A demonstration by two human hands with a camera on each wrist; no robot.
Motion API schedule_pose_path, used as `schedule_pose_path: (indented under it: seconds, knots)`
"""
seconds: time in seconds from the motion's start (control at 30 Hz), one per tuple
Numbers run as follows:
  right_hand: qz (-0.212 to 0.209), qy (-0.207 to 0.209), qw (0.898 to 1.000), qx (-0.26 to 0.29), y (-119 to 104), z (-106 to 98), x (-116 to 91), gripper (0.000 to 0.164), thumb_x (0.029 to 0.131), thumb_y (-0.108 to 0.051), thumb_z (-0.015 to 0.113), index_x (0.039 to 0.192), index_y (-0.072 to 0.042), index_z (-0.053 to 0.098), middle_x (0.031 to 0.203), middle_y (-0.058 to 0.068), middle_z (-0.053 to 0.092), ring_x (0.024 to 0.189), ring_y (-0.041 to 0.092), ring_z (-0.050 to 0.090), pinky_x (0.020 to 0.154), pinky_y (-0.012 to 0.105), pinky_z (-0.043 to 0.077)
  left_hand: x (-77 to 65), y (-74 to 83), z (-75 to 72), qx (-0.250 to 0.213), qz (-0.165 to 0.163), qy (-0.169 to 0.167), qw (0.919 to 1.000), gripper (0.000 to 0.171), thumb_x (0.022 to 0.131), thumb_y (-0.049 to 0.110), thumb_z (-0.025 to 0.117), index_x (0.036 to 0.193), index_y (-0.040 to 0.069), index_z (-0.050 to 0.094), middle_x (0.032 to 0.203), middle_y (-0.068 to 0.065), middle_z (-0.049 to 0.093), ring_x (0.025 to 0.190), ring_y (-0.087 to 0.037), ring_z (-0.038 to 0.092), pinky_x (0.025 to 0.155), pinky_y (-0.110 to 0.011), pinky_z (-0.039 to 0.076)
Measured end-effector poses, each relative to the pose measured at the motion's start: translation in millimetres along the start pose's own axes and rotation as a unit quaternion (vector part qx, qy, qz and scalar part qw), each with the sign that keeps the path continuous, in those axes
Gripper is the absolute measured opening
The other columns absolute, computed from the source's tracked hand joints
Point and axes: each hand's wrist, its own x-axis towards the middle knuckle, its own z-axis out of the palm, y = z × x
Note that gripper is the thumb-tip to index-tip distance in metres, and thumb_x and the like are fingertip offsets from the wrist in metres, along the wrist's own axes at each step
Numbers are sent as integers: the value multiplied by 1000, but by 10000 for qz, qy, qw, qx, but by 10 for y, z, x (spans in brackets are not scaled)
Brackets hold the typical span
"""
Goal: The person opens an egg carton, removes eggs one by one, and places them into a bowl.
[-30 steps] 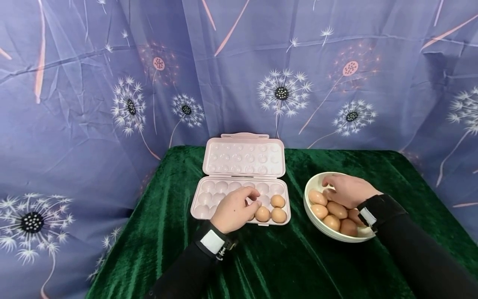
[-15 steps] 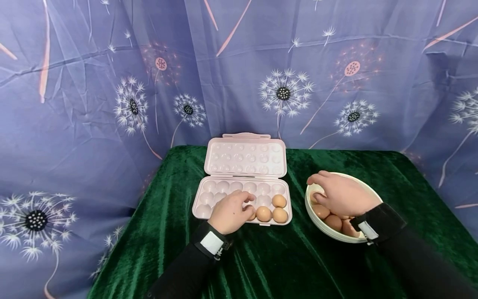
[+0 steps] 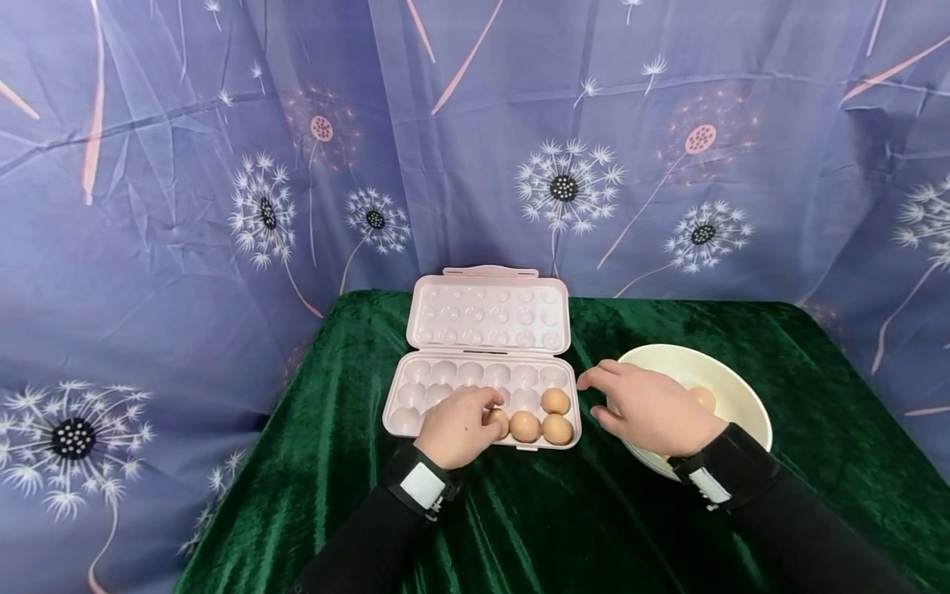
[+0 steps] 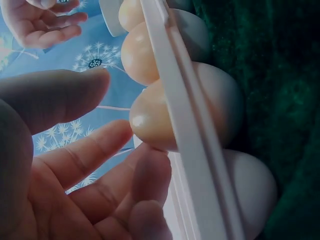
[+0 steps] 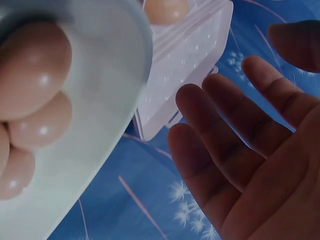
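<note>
The left hand (image 3: 460,422) is at the front row of a pink egg tray (image 3: 393,394). In the left wrist view its fingertips reach an egg (image 4: 152,120) seated in the tray, and the thumb stands away from it. Several brown eggs (image 3: 525,426) sit at the tray's right end. The right hand (image 3: 656,406) hovers over the left side of a cream bowl (image 3: 745,408), its fingers pointing toward the tray. Nothing lies between its loosely spread fingers (image 5: 200,107) in the right wrist view. Several eggs (image 5: 37,70) rest in the bowl; in the head view the hand hides most.
The tray's lid (image 3: 488,318) stands raised behind it, full of round dimples. Green velvet cloth (image 3: 564,511) covers the table, and a blue dandelion-print curtain (image 3: 475,198) hangs close behind. Bare cups (image 3: 416,394) fill the tray's left part.
My right hand has moved left from inside the bowl to above its left rim. More of the bowl's bare right side shows. My left hand stays nearly still beside the same egg.
</note>
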Motion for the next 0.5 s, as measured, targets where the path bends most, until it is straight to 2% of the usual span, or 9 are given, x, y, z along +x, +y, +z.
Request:
schedule_pose_path:
  seconds: [0.17,0.27,0.5]
  knots:
    - [-295,270,9988,-287,-68,71,-13,32,88,-20,74,120,-19,67,105,-7,59,72,4,49,61,27,46,0,-6,21,-17,6,-33,10000,31,90,29,69,119,19,72,100,4,69,86,-12,61,67,-34,50]
    - [-421,375,9981,-252,-94,99,-14,34,87,-19,75,120,-18,67,107,-6,60,76,5,52,62,27,48,7,-11,40,29,35,-10,10000,32,90,28,68,120,20,72,97,5,68,84,-11,59,66,-33,49]
    - [-407,230,9988,-112,-131,138,-11,33,88,-20,75,120,-19,68,107,-7,61,82,6,54,70,28,51,16,-2,73,241,92,50,9997,36,87,28,73,122,20,72,95,5,66,85,-13,58,63,-32,48]
